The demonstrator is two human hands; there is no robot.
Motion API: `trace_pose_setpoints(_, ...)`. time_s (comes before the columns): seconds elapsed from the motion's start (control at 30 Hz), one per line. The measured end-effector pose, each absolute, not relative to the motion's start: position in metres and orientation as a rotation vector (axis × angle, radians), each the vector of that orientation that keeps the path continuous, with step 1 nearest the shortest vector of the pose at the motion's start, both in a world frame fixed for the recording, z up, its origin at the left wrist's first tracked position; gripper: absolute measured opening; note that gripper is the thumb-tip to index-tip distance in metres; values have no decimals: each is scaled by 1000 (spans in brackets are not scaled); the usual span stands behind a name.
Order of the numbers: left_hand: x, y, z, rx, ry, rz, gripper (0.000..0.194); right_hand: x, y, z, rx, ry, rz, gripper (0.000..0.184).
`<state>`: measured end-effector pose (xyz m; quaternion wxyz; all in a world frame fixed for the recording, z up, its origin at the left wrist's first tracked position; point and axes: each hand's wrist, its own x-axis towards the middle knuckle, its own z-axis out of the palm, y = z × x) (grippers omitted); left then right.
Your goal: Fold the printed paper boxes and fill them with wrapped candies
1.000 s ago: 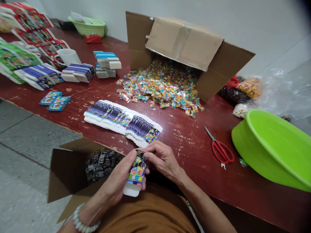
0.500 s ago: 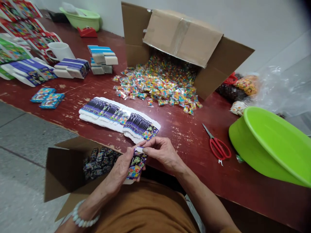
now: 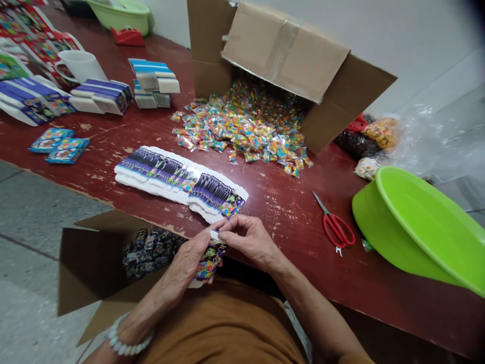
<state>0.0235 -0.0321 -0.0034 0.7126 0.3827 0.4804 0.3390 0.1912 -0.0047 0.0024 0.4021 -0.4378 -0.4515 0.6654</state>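
Both hands meet at the near edge of the red table (image 3: 295,217). My left hand (image 3: 189,263) is wrapped around a small purple printed box (image 3: 209,260), held upright over my lap. My right hand (image 3: 250,240) pinches the box's white top flap between thumb and fingertips. Just beyond the hands lies a fanned row of flat purple box blanks (image 3: 178,179). A heap of colourful wrapped candies (image 3: 242,129) spills from a tipped cardboard box (image 3: 288,65) further back.
An open carton (image 3: 94,263) with dark finished boxes stands below the table edge at my left. Red scissors (image 3: 335,227) and stacked green basins (image 3: 420,227) lie to the right. Stacks of blue box blanks (image 3: 102,96), a white mug (image 3: 78,65) and small blue boxes (image 3: 58,146) sit at the left.
The box has tilted and sunk lower in my left hand, and my right fingers have moved onto its white top flap. The view has shifted slightly right and down.
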Motion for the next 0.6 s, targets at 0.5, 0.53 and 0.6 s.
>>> trace_pose_setpoints(0.5, 19, -36, -10, 585, 855, 724, 72, 191, 1, -7, -1002, -930, 1996, 23)
trace_pose_setpoints(0.53, 19, -36, -9, 594, 862, 732, 73, 191, 1, -6, -1004, -922, 2018, 24)
trace_pose_setpoints(0.6, 18, -36, -8, 613, 885, 746, 72, 191, 0, -4, -997, -965, 2000, 25)
